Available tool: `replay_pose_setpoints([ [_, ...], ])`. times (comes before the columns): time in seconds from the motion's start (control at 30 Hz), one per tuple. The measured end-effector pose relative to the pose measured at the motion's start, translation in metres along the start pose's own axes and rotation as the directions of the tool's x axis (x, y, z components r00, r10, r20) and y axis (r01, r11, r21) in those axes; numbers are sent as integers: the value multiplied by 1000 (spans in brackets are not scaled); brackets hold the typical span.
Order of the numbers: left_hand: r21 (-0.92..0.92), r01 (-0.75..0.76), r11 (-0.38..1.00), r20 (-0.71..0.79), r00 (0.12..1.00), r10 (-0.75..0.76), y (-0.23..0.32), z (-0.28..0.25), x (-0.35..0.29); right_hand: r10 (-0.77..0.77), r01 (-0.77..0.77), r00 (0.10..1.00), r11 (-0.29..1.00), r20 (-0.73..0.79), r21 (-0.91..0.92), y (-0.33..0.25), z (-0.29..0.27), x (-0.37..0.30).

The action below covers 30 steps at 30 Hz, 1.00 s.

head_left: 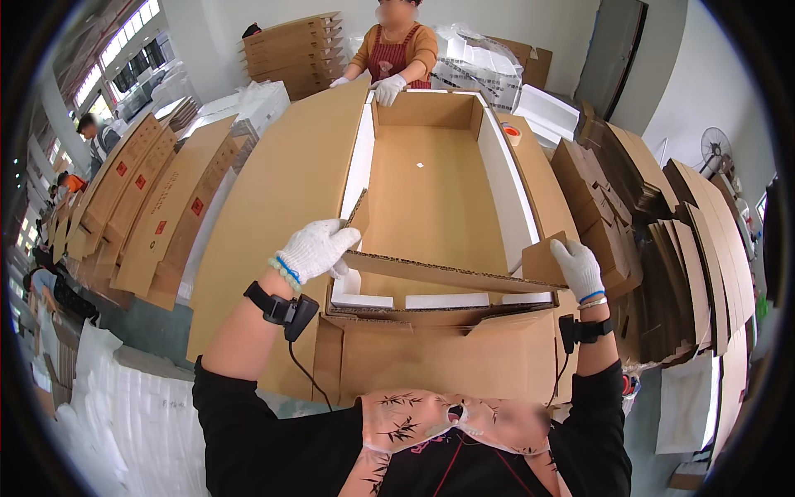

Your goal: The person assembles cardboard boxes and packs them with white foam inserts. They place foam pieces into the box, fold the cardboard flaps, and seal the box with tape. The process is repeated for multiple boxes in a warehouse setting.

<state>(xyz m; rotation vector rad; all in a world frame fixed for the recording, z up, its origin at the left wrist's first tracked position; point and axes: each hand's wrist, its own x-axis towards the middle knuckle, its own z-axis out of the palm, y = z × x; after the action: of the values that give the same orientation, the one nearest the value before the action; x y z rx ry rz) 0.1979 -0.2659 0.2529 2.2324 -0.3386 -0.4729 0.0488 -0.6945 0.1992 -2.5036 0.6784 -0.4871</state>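
Observation:
A long cardboard strip [451,272] with bent-up ends lies across the near part of a large open cardboard box [439,190]. My left hand [319,248], in a white knit glove, is closed on the strip's left end. On the right, my gloved right hand [578,269] pinches the strip's folded end flap. White foam panels [498,178] line the box's long sides. Shorter foam blocks [447,301] sit along the near wall, between it and the strip. A small white scrap [420,165] rests on the box floor.
Across the box a person [397,54] in a red apron holds its far end with white gloves. A tape roll [512,132] sits on the right flap. Flat cardboard stacks [691,273] stand at right, printed cartons [170,211] at left. Wrapped white sheets [141,422] are lower left.

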Motion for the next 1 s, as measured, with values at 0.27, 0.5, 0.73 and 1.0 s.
replay_pose_setpoints([
  [0.27, -25, 34, 999, 151, 988, -30, 16, -5, 17, -677, 695, 700, 719, 228, 1, -27, 4, -24],
  [0.5, 121, 194, 973, 273, 936, -221, -32, 19, 40, -722, 763, 613, 647, 321, -3, -33, 19, -8],
  [0.73, 900, 22, 435, -54, 997, 61, -52, 93, 20, -705, 780, 385, 594, 596, 197, -6, 88, 0],
  [1.0, 478, -77, 875, -590, 710, 384, -68, 161, -134, -566, 449, 471, 814, 677, 368, 0, 83, -4],
])
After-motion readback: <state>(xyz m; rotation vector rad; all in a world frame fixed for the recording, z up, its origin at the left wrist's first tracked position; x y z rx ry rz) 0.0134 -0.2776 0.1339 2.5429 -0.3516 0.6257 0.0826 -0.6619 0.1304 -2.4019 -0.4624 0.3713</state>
